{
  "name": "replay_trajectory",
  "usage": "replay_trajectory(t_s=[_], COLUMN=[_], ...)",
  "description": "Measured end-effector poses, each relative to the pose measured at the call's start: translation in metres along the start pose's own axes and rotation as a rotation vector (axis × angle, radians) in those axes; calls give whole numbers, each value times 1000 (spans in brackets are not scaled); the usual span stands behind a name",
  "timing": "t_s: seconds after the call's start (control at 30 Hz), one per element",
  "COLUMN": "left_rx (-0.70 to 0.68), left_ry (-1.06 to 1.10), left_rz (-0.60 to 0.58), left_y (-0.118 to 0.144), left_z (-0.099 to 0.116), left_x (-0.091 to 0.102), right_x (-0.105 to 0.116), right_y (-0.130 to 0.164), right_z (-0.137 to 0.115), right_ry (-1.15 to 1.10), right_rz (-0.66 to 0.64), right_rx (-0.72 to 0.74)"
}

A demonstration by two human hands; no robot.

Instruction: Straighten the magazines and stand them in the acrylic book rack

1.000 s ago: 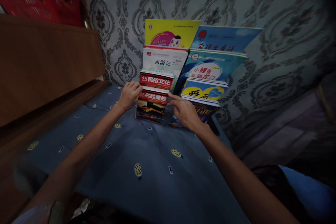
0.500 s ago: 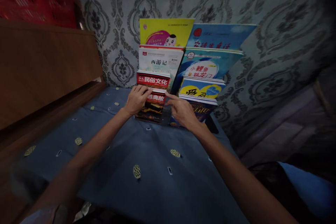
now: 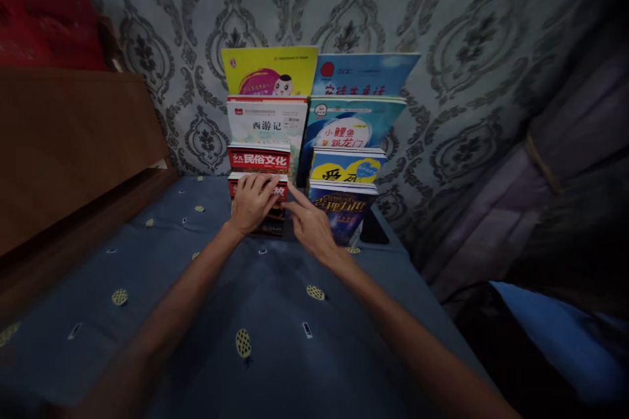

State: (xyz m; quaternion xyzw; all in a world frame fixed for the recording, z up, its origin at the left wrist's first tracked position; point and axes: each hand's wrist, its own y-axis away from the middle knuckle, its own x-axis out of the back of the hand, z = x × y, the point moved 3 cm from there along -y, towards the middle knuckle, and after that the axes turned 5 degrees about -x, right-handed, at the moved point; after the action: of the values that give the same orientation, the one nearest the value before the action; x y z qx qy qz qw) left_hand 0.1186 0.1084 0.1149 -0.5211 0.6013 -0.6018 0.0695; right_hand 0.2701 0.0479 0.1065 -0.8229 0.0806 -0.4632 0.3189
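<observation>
Currently I see both hands at the front book of the left stack, at the far edge of the bed. My left hand [image 3: 253, 201] lies flat over the cover of the front red book [image 3: 258, 209], fingers [image 3: 263, 184] spread loosely across its title band and not closed around it. My right hand [image 3: 309, 230] sits just beside it, index finger extended and touching the book's right edge, the other fingers half curled; it grips nothing that I can see.

That book stands nearly upright, lowest in a stepped row of 4: behind it a second red book [image 3: 259, 158], then a white book [image 3: 266, 121], then a yellow book [image 3: 269, 70] at the back. A second stepped row of 4 stands touching on the right: a dark blue book [image 3: 343, 211] in front, a yellow-and-blue book [image 3: 346, 167], a teal book [image 3: 354, 124] and a light blue book [image 3: 366, 73]. Both rows lean against the patterned wall [image 3: 466, 46].

All stand on a bed covered in a blue spotted sheet [image 3: 275, 314]. A wooden headboard [image 3: 73, 137] runs along the left edge, with a red crate [image 3: 39, 19] above it.
</observation>
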Motion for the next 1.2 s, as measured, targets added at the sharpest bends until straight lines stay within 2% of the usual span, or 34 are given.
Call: replay_trajectory(t_s=[0.13,0.37,0.47,0.6,1.2], left_rx=[-5,-33,-47,-53,-68], left_ry=[19,-2,-17,-12,-28], left_rz=[13,76,115,108,104], left_y=[0,0,0,1,-2], left_z=[-2,-1,0,-1,-1], left_x=[-1,-3,-3,-4,2], right_x=[-5,35,39,33,37], right_y=[21,29,25,21,20], right_z=[7,36,46,53,54], right_ry=[-34,96,166,201,246], right_rz=[103,328,327,307,301], right_rx=[54,51,31,4,50])
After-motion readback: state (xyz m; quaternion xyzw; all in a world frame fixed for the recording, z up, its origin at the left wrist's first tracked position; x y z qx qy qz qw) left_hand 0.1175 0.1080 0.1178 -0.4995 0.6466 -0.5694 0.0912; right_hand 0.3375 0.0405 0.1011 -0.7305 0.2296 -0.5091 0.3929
